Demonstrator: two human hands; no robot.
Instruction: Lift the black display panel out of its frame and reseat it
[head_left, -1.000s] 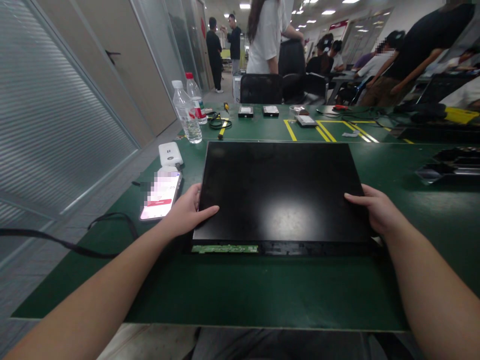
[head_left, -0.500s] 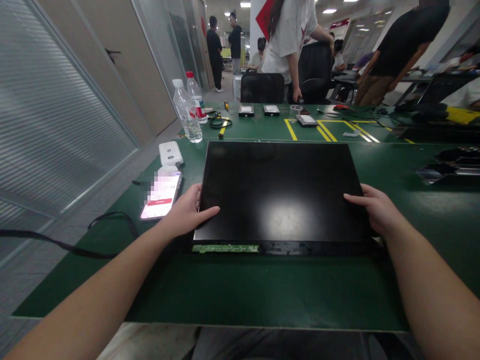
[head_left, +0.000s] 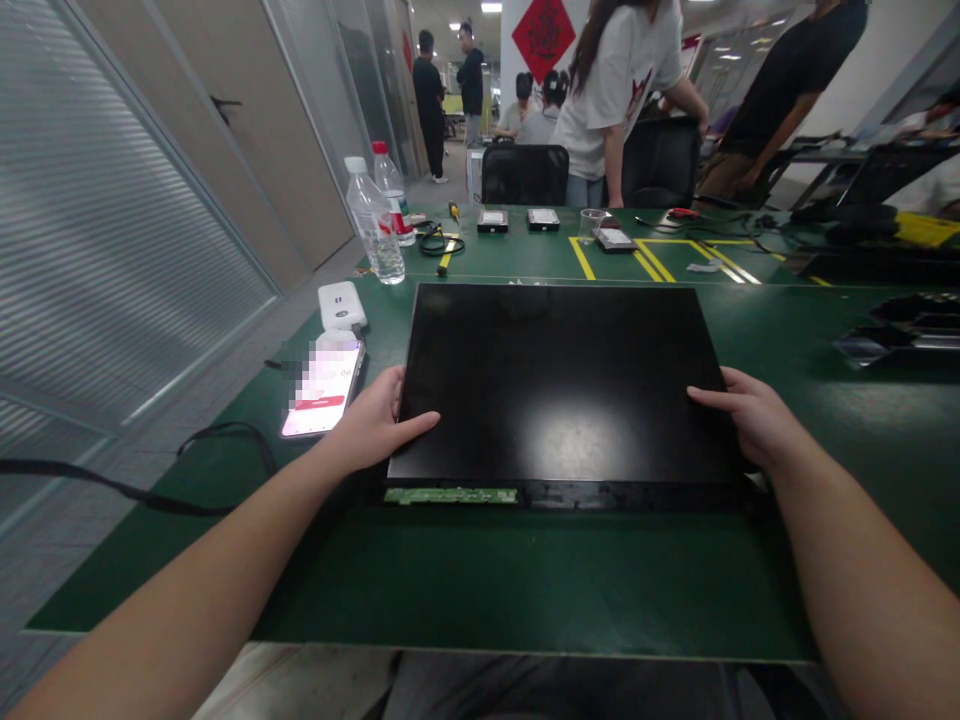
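Observation:
A black display panel [head_left: 555,370] lies in front of me on the green table [head_left: 540,590]. Along its near edge runs a dark strip with a narrow green circuit board [head_left: 450,496] at the left part. My left hand [head_left: 382,420] grips the panel's left edge, thumb on the face and fingers down the side. At the opposite edge, my right hand [head_left: 750,415] holds on in the same way, its thumb resting on the screen. The fingertips under both edges are hidden. A bright glare shows on the lower middle of the panel.
Left of the panel lie a lit phone [head_left: 322,388] and a white power bank [head_left: 342,305]. Two water bottles [head_left: 379,235] stand behind them. Hard drives [head_left: 493,221], a clear cup [head_left: 592,224] and cables are farther back. Dark metallic parts [head_left: 904,330] lie at right. People stand beyond.
Both hands and the panel look still. In the background, the person in the white shirt has shifted right, and the person in black has moved slightly left.

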